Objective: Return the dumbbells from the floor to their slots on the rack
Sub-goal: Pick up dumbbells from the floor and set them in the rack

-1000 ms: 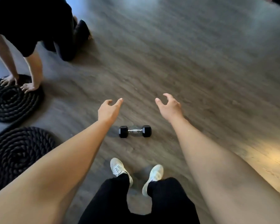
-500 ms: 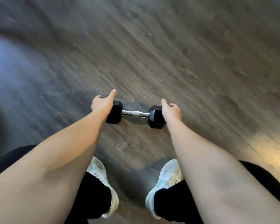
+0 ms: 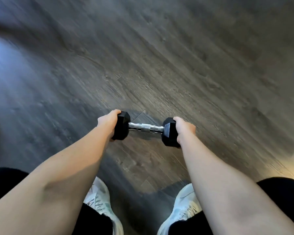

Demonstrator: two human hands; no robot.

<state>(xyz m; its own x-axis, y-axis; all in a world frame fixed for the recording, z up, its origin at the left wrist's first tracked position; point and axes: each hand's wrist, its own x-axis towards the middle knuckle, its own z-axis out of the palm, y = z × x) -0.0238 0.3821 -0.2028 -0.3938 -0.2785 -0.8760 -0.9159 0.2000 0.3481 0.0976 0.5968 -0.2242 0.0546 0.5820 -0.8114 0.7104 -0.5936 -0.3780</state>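
I see my left hand and right hand each cupping a black end of the hex dumbbell, over the wood floor.

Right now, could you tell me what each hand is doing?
Left hand: closed over the left head of the dumbbell.
Right hand: closed over the dumbbell's right head.
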